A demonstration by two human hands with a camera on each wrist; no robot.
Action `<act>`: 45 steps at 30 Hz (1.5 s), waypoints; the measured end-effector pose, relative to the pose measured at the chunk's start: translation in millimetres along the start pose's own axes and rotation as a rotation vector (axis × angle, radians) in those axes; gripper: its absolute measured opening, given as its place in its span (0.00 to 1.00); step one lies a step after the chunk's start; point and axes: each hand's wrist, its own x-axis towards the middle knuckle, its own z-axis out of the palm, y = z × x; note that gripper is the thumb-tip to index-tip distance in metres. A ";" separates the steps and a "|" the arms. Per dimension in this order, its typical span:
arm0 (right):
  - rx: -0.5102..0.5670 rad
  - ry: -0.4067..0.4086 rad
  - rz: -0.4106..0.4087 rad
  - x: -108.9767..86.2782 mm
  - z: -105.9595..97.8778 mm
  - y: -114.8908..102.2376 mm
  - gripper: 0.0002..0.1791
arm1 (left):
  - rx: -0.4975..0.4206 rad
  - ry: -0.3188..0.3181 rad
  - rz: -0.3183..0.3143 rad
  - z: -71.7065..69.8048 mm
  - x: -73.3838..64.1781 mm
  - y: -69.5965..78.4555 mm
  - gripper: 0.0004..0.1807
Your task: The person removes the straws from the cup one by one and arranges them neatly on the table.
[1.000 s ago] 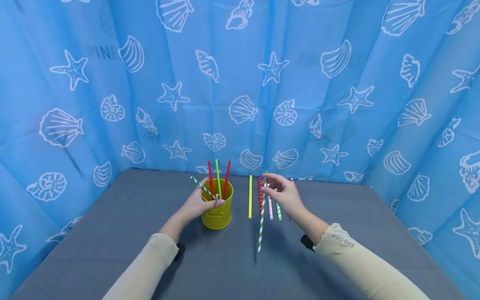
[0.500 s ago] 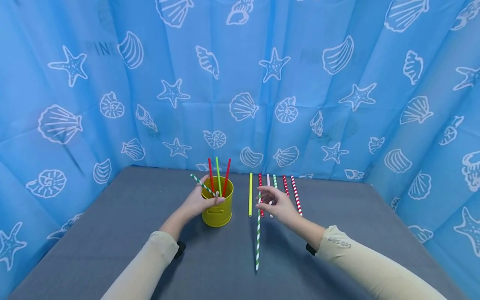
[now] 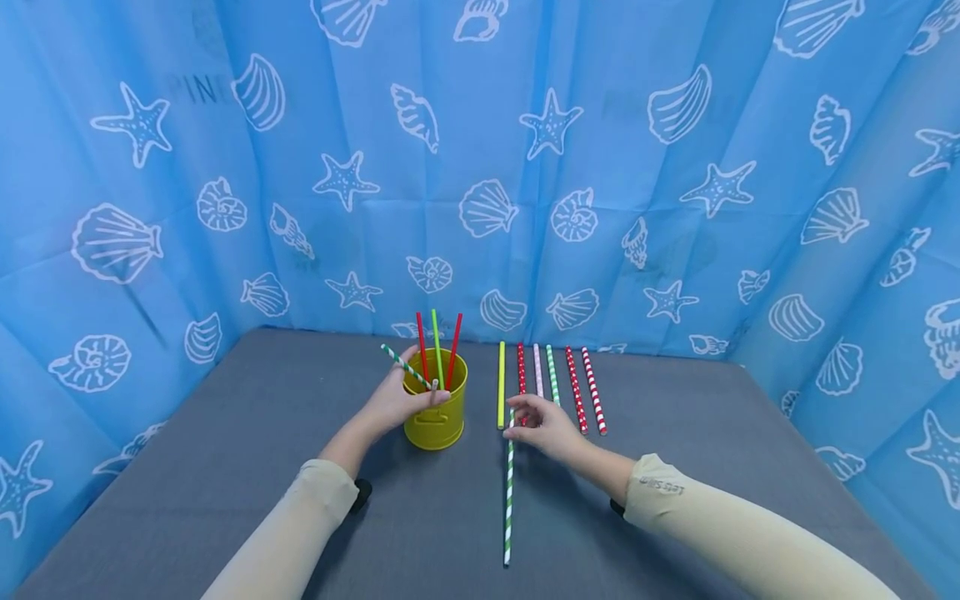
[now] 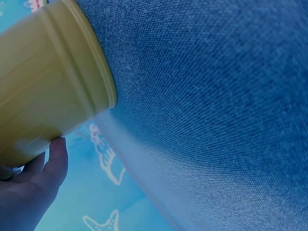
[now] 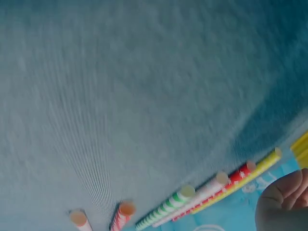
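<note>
My left hand (image 3: 393,403) grips the side of a yellow metal bucket (image 3: 442,435), thumb across its front; in the left wrist view fingertips (image 4: 58,154) touch the bucket wall. Two red straws (image 3: 422,346), a light green straw (image 3: 437,342) and a green-and-white striped straw (image 3: 397,360) leaning left stand in it. A pale straw end (image 3: 434,385) shows by the thumb. My right hand (image 3: 551,432) pinches another green-and-white striped paper straw (image 3: 509,496) at its far end; its near end points toward me, low over the table. The right wrist view hides this straw.
Right of the bucket lies a row of straws: yellow (image 3: 501,383), red dotted (image 3: 521,367), pink (image 3: 537,371), mint striped (image 3: 552,375), another red dotted (image 3: 576,392) and red striped (image 3: 594,392). Grey cloth covers the table (image 3: 225,433); a blue shell-print curtain (image 3: 465,125) hangs behind.
My right hand has come toward me and slightly left with the striped straw, from above the row; the straw is now lower. The left hand has stayed on the bucket.
</note>
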 end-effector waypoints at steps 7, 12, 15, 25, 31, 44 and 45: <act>0.011 -0.103 0.059 -5.0 4.2 7.2 0.23 | 0.003 -0.007 0.001 1.1 0.2 1.6 0.52; 0.030 -0.169 0.109 -10.5 8.1 4.4 0.22 | 0.002 -0.009 0.003 1.7 -0.9 2.8 0.52; 0.031 -0.184 0.109 -11.3 9.9 3.1 0.22 | 0.001 -0.011 0.013 1.3 -1.6 3.6 0.52; -0.106 -0.260 0.012 -1.5 16.6 8.6 0.23 | -0.002 -0.007 0.017 -5.3 -5.5 0.5 0.52; -0.147 -0.291 -0.022 -9.1 12.6 9.7 0.27 | -0.004 -0.013 0.013 -3.3 -4.8 -2.2 0.52; -0.456 -0.387 -0.120 -27.0 7.6 4.7 0.44 | -0.007 -0.011 0.008 0.5 -1.4 1.2 0.52; -0.466 -0.386 -0.114 -27.2 7.9 4.6 0.44 | -0.005 -0.011 0.006 0.6 -1.3 1.2 0.52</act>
